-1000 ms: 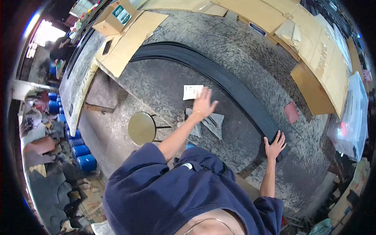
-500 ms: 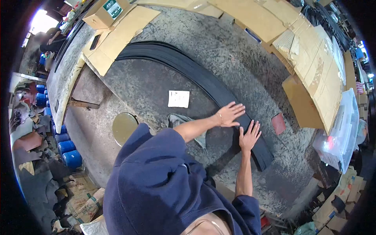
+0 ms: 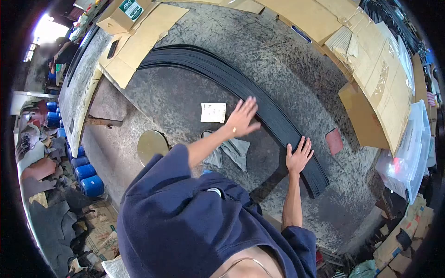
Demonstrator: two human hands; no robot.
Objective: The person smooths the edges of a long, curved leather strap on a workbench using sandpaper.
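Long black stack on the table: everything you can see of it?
The black stack is a long pile of thin, matte, dark strips, rubber-like, lying flat on the grey table. Layer edges show as fine lines. It arcs in this view from beside the cardboard sheet to a squared end near the table's front. The right hand lies open on it near that end; the left hand reaches its inner edge, open.
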